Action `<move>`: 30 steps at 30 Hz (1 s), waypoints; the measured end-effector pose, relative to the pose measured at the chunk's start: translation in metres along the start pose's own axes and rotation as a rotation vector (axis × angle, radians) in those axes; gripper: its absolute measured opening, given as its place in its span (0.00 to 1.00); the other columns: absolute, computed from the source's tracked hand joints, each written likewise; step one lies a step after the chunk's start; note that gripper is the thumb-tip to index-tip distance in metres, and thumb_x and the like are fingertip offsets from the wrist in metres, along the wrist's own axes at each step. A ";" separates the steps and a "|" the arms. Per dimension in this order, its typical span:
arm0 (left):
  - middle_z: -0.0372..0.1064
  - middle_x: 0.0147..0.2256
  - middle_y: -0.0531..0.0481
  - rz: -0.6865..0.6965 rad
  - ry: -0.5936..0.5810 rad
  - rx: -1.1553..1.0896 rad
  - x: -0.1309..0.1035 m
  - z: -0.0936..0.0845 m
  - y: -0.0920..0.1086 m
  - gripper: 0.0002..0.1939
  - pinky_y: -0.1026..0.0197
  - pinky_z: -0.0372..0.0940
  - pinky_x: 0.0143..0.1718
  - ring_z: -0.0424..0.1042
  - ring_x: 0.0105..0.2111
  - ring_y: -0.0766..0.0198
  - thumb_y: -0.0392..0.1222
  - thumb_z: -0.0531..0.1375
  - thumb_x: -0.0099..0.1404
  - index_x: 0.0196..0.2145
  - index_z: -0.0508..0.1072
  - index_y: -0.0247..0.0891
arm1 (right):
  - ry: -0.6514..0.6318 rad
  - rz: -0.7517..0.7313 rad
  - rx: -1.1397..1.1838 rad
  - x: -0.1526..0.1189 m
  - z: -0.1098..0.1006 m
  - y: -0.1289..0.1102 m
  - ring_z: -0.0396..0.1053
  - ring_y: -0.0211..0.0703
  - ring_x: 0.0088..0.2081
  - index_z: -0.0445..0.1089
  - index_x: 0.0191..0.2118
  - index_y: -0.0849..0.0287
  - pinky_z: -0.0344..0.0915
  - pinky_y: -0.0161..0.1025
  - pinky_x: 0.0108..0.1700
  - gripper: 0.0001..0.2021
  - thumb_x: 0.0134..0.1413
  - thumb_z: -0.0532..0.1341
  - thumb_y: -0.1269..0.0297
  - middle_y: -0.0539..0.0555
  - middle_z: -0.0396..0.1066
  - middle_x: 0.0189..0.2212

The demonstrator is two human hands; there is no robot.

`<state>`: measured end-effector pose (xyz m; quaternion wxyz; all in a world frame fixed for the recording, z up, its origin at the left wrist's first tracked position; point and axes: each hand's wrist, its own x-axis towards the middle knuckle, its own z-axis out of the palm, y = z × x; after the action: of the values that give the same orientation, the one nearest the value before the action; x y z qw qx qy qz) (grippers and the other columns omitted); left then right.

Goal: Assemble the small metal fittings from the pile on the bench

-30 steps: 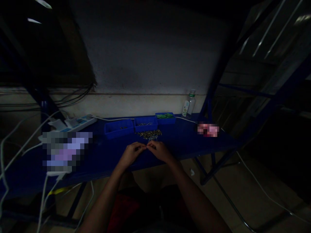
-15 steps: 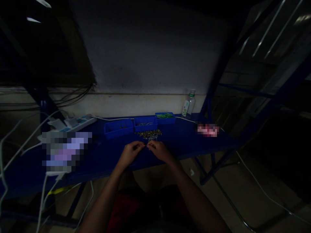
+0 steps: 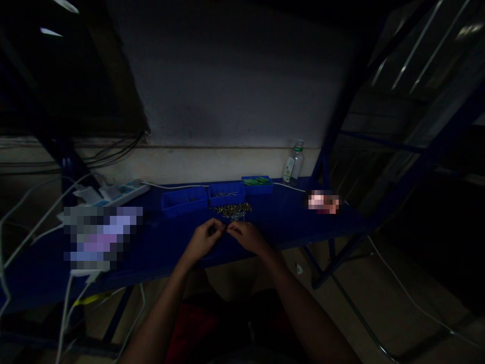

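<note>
My left hand (image 3: pixel 204 240) and my right hand (image 3: pixel 246 236) meet fingertip to fingertip above the near edge of the blue table (image 3: pixel 280 217). Both are closed in a pinch; whatever is between the fingers is too small and dark to name. Just beyond them lies a pile of small brass-coloured parts (image 3: pixel 231 209), with thin silvery pieces (image 3: pixel 238 216) at its near side. Behind the pile stand a blue bin with a few small parts (image 3: pixel 184 201), a second blue bin with silvery pieces (image 3: pixel 226 194) and a blue bin with green items (image 3: pixel 257 185).
A clear bottle (image 3: pixel 293 164) stands by the wall at the back right. Blurred-out objects lie at the left (image 3: pixel 102 237) and right (image 3: pixel 324 202). A white power strip (image 3: pixel 125 193) with plugs and cables sits at the back left.
The fingertips of both hands have drawn slightly closer, and the left fingers are a little more curled. The bins and the pile look the same.
</note>
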<state>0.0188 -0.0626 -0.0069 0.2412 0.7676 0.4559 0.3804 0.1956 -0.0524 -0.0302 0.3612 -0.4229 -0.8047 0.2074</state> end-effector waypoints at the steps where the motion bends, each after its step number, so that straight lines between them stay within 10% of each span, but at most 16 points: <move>1: 0.70 0.31 0.50 -0.005 0.017 -0.001 0.000 0.000 0.001 0.12 0.64 0.62 0.35 0.69 0.33 0.63 0.47 0.53 0.60 0.33 0.69 0.36 | 0.006 -0.001 0.005 0.000 0.000 0.000 0.68 0.36 0.35 0.68 0.36 0.55 0.59 0.30 0.37 0.07 0.57 0.54 0.63 0.49 0.71 0.33; 30: 0.73 0.34 0.48 -0.036 -0.015 0.039 0.001 0.001 -0.010 0.15 0.62 0.62 0.35 0.71 0.34 0.60 0.50 0.53 0.60 0.34 0.74 0.38 | 0.093 0.045 0.093 0.001 0.000 0.003 0.68 0.35 0.30 0.66 0.38 0.56 0.60 0.30 0.35 0.08 0.58 0.52 0.63 0.48 0.70 0.28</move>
<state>0.0146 -0.0571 -0.0148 0.2364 0.7669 0.4749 0.3612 0.1969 -0.0503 -0.0320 0.4129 -0.4327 -0.7669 0.2327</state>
